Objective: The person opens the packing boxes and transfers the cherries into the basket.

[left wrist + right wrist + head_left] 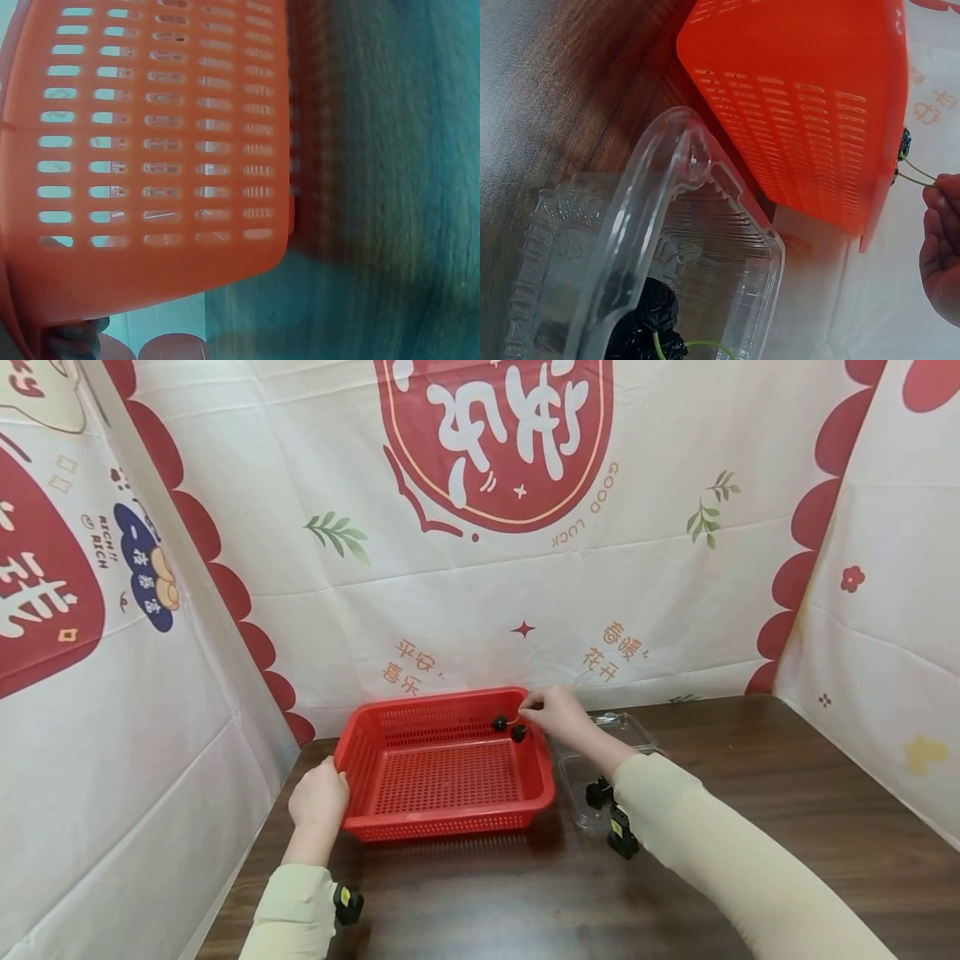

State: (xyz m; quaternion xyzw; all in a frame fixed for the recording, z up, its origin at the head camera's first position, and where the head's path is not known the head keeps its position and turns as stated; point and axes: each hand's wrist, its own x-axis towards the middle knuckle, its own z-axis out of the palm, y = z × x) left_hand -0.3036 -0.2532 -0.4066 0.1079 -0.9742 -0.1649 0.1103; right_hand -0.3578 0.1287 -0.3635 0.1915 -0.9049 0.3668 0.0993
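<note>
My left hand point(319, 797) grips the left rim of a red plastic basket point(442, 817). In the head view, the thumb and fingers of my right hand point(558, 717) pinch thin stems at the basket's back right corner. From them hangs a pair of dark, cherry-like fruits point(518, 733), over the basket's inside. The right wrist view shows the stems pinched at the fingertips, while the basket wall hides most of the fruits. To the right of the basket is a clear plastic container point(757, 251), its lid raised, with more dark stemmed fruits point(656, 307) inside.
The basket and container stand on a dark wooden table point(465, 902). A printed white cloth point(480, 602) hangs behind and along both sides. Each forearm carries a small black camera, such as the left wrist camera point(347, 904).
</note>
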